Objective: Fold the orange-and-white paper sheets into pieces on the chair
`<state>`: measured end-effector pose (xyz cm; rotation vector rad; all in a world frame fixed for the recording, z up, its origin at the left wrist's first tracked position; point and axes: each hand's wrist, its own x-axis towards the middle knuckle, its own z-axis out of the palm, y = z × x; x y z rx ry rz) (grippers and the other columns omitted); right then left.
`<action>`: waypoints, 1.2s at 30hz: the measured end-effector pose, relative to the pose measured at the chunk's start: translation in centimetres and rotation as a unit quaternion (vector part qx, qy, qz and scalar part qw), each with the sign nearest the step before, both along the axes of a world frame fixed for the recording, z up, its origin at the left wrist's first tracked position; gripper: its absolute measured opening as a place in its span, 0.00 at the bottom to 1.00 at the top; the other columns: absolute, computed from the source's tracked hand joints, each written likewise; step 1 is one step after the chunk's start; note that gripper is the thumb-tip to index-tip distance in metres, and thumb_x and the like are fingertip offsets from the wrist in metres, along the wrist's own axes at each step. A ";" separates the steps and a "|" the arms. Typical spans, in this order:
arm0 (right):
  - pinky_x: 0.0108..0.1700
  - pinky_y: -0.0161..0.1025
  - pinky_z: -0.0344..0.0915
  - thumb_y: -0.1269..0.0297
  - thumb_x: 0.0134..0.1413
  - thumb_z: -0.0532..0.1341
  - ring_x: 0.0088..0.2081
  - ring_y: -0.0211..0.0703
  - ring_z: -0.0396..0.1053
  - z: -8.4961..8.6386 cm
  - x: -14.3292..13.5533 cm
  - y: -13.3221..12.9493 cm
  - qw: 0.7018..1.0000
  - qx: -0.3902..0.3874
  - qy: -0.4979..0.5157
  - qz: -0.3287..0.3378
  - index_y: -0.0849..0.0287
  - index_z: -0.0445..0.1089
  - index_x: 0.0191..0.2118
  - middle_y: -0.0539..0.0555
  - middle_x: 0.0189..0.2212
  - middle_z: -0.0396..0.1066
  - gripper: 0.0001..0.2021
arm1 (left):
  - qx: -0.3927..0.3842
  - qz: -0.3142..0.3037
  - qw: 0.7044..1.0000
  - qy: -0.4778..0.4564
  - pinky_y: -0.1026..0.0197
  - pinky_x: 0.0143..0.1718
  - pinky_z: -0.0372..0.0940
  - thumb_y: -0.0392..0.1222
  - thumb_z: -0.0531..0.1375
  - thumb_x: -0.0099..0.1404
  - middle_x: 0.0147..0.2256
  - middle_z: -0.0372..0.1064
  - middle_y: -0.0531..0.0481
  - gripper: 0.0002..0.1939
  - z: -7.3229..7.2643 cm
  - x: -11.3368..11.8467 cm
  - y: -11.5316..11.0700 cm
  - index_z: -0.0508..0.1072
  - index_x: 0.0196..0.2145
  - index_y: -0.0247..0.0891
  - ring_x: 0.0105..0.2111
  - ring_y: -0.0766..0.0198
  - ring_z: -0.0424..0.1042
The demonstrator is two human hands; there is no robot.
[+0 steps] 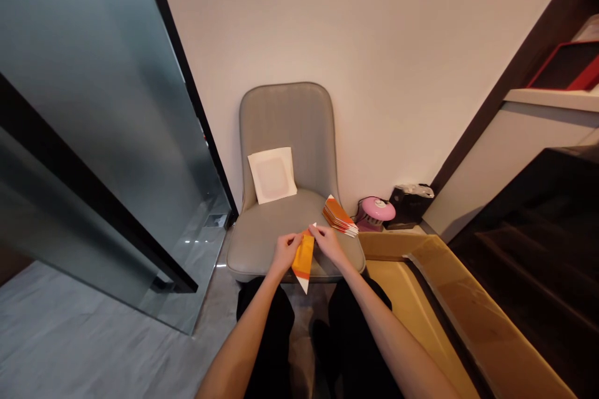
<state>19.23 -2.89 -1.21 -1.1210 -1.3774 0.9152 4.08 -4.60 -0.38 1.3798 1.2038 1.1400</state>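
An orange and white folded paper is held over the front of a grey chair seat, its white pointed end hanging down. My left hand pinches its upper left edge. At its top right, near a small white tip, my right hand grips it with fingers closed. A stack of similar orange and white folded papers lies on the right side of the seat. Against the chair's backrest leans a whitish square sheet with a rounded darker square on it.
An open cardboard box stands at the right of the chair. Behind it are a pink round device and a black bag or box. A frosted glass door with a black frame is at the left. A shelf juts out upper right.
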 end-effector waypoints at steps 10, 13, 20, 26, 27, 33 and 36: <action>0.26 0.38 0.54 0.31 0.51 0.55 0.22 0.41 0.57 -0.3 2.4 0.8 0.986 0.001 0.087 -0.145 0.56 0.67 0.23 0.48 0.17 0.61 0.30 | -0.111 -0.141 0.984 -0.003 0.65 0.25 0.57 0.59 0.67 0.53 0.25 0.73 0.50 0.23 0.3 -0.3 -0.4 0.77 0.30 0.32 0.23 0.66 0.67; 0.27 0.39 0.56 0.33 0.54 0.53 0.23 0.43 0.59 -0.6 3.2 0.9 0.980 -0.007 0.076 -0.181 0.57 0.71 0.26 0.50 0.17 0.63 0.29 | -0.150 -0.179 0.972 0.002 0.65 0.20 0.55 0.59 0.64 0.57 0.27 0.76 0.45 0.22 0.1 -0.1 -0.6 0.75 0.30 0.32 0.20 0.65 0.70; 0.42 0.42 0.70 0.45 0.59 0.57 0.37 0.47 0.75 0.1 2.1 -0.4 0.992 0.019 0.102 -0.071 0.57 0.56 0.69 0.55 0.39 0.78 0.37 | -0.107 -0.068 0.991 -0.038 0.67 0.17 0.50 0.61 0.62 0.58 0.22 0.68 0.53 0.23 -0.3 -0.1 0.0 0.70 0.29 0.35 0.15 0.73 0.58; 0.54 0.48 0.68 0.46 0.57 0.62 0.51 0.51 0.73 0.8 0.4 -1.6 0.990 0.018 0.026 0.136 0.55 0.76 0.54 0.57 0.49 0.78 0.25 | -0.109 -0.068 0.990 -0.065 0.66 0.18 0.44 0.70 0.62 0.55 0.15 0.55 0.59 0.29 -0.4 -0.3 0.0 0.66 0.24 0.37 0.14 0.74 0.50; 0.54 0.48 0.69 0.46 0.58 0.62 0.49 0.51 0.74 0.8 0.1 -1.6 0.987 0.019 0.019 0.157 0.54 0.78 0.53 0.57 0.48 0.79 0.23 | -0.113 -0.079 0.988 -0.067 0.66 0.18 0.43 0.71 0.62 0.54 0.15 0.54 0.60 0.31 -0.5 -0.3 0.0 0.65 0.23 0.38 0.14 0.75 0.49; 0.48 0.46 0.71 0.42 0.61 0.57 0.37 0.47 0.75 0.6 -0.2 -1.0 0.986 -0.014 0.017 0.166 0.57 0.79 0.51 0.55 0.32 0.80 0.27 | -0.115 -0.119 0.984 -0.066 0.65 0.20 0.46 0.72 0.64 0.50 0.17 0.61 0.54 0.33 -0.1 -0.3 -0.2 0.71 0.24 0.34 0.16 0.73 0.54; 0.56 0.47 0.66 0.40 0.59 0.57 0.47 0.50 0.74 1.0 0.7 -0.6 0.994 0.006 0.041 0.106 0.55 0.80 0.47 0.56 0.41 0.80 0.26 | -0.114 -0.123 0.985 -0.049 0.65 0.21 0.49 0.70 0.65 0.51 0.20 0.66 0.52 0.31 0.6 -0.4 -0.4 0.73 0.26 0.33 0.18 0.72 0.57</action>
